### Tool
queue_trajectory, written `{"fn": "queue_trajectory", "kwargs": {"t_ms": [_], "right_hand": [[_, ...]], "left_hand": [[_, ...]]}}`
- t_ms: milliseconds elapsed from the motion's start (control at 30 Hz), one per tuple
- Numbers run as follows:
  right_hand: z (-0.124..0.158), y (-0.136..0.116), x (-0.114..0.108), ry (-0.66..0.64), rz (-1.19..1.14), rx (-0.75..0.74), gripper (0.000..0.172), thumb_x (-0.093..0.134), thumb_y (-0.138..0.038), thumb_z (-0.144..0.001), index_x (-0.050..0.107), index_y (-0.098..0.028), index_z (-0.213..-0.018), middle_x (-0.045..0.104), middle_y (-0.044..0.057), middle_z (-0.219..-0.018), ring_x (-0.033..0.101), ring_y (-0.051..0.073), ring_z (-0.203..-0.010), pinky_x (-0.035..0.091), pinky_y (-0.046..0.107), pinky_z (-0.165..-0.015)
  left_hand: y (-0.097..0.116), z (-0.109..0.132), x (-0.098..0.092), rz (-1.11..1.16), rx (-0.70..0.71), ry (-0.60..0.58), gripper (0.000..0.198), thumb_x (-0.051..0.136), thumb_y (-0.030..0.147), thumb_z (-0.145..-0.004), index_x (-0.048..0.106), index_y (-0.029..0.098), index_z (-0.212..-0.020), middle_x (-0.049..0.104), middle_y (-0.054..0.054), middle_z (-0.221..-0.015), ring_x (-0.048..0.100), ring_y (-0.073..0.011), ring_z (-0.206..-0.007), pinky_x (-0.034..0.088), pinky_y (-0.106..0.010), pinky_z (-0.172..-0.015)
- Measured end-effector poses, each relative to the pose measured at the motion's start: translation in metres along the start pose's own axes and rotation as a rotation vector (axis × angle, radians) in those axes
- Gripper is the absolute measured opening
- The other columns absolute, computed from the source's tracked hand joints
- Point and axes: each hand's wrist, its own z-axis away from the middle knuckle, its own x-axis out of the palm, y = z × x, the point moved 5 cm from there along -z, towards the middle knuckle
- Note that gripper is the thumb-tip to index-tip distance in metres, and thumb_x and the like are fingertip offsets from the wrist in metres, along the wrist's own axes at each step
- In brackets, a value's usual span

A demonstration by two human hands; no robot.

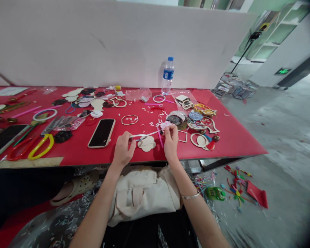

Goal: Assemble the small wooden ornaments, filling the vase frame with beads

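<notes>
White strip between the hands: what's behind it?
Behind the white strip shows red tabletop; the pale flower-shaped piece lies close by. Whatever the left hand and right hand cover cannot be seen.

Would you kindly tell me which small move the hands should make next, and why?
Perhaps the left hand should ease slightly away from the right hand to straighten the white strip, since the left fingers pinch one end and it bends a little between the hands; the right hand's exact grip is unclear.
</notes>
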Motion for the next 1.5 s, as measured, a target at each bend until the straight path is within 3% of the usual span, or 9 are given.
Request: {"fn": "queue_trajectory", "kwargs": {"t_ms": [133, 367, 433, 600, 700, 900, 1033, 1233, 1500], "right_hand": [[0.0, -0.002, -0.001, 0.036, 0.022, -0.031, 0.02, 0.044, -0.042, -0.091, 0.04, -0.022, -0.089, 0.047, 0.0, -0.084, 0.047, 0.012, -0.074, 0.043, 0.026, -0.073], [-0.001, -0.007, -0.008, 0.108, 0.039, -0.126, 0.01, 0.048, -0.025, -0.085, 0.039, -0.023, -0.089, 0.049, 0.003, -0.091, 0.052, 0.014, -0.084, 0.045, 0.029, -0.081], [-0.001, -0.012, -0.003, 0.011, 0.096, -0.181, 0.01, 0.046, -0.02, -0.084, 0.046, -0.022, -0.094, 0.055, 0.005, -0.096, 0.054, 0.016, -0.09, 0.044, 0.031, -0.086], [0.007, -0.019, 0.028, -0.441, 0.327, -0.363, 0.036, 0.048, -0.013, -0.084, 0.055, -0.024, -0.117, 0.061, 0.006, -0.123, 0.053, 0.02, -0.116, 0.032, 0.041, -0.105], [0.011, -0.014, 0.04, -0.578, 0.448, -0.409, 0.03, 0.051, -0.014, -0.086, 0.061, -0.027, -0.11, 0.065, 0.002, -0.12, 0.057, 0.019, -0.112, 0.019, 0.046, -0.111], [0.011, -0.01, 0.039, -0.543, 0.572, -0.453, 0.007, 0.061, -0.026, -0.086, 0.066, -0.023, -0.084, 0.069, 0.001, -0.084, 0.057, 0.018, -0.085, 0.03, 0.04, -0.098], [0.014, -0.013, 0.042, -0.557, 0.621, -0.524, 0.006, 0.063, -0.027, -0.085, 0.067, -0.023, -0.083, 0.065, 0.002, -0.08, 0.051, 0.019, -0.086, 0.033, 0.037, -0.089], [0.021, -0.023, 0.039, -0.555, 0.579, -0.607, 0.018, 0.053, -0.025, -0.091, 0.065, -0.026, -0.079, 0.065, 0.002, -0.084, 0.049, 0.019, -0.09, 0.027, 0.041, -0.1], [0.008, -0.027, 0.01, -0.234, 0.338, -0.36, 0.012, 0.052, -0.027, -0.089, 0.063, -0.023, -0.085, 0.057, 0.005, -0.088, 0.052, 0.019, -0.089, 0.041, 0.036, -0.085]], "left_hand": [[0.001, -0.001, -0.002, -0.036, -0.002, 0.047, 0.026, 0.041, 0.033, -0.093, 0.048, 0.02, -0.071, 0.051, -0.001, -0.07, 0.049, -0.0164, -0.068, 0.039, -0.032, -0.073], [-0.002, -0.001, 0.005, 0.069, -0.022, -0.012, 0.023, 0.039, 0.027, -0.095, 0.059, 0.018, -0.087, 0.06, -0.005, -0.087, 0.057, -0.0181, -0.084, 0.044, -0.031, -0.08], [-0.003, -0.001, 0.008, 0.096, -0.018, -0.039, 0.023, 0.038, 0.024, -0.094, 0.059, 0.018, -0.089, 0.06, -0.006, -0.086, 0.058, -0.0179, -0.084, 0.045, -0.03, -0.079], [-0.001, -0.003, 0.012, 0.035, 0.021, -0.086, 0.022, 0.042, 0.027, -0.093, 0.061, 0.017, -0.089, 0.06, -0.005, -0.083, 0.058, -0.0183, -0.08, 0.045, -0.031, -0.076], [-0.001, -0.002, 0.014, -0.014, 0.043, -0.099, 0.023, 0.047, 0.034, -0.092, 0.063, 0.018, -0.089, 0.06, -0.005, -0.082, 0.058, -0.0185, -0.079, 0.044, -0.031, -0.077], [-0.003, -0.001, 0.017, -0.07, 0.068, -0.108, 0.022, 0.047, 0.032, -0.092, 0.064, 0.019, -0.088, 0.063, -0.005, -0.084, 0.059, -0.0193, -0.085, 0.042, -0.033, -0.082], [-0.002, -0.002, 0.018, -0.1, 0.071, -0.119, 0.021, 0.047, 0.03, -0.091, 0.063, 0.019, -0.084, 0.063, -0.004, -0.081, 0.059, -0.0191, -0.083, 0.041, -0.034, -0.082], [-0.008, -0.004, 0.01, -0.164, -0.01, -0.024, 0.021, 0.047, 0.027, -0.089, 0.058, 0.019, -0.073, 0.058, -0.002, -0.071, 0.056, -0.0168, -0.07, 0.04, -0.033, -0.077], [-0.004, -0.002, 0.004, -0.377, -0.005, 0.02, 0.011, 0.054, 0.025, -0.082, 0.058, 0.02, -0.073, 0.058, -0.006, -0.081, 0.056, -0.024, -0.083, 0.037, -0.042, -0.086]]}}
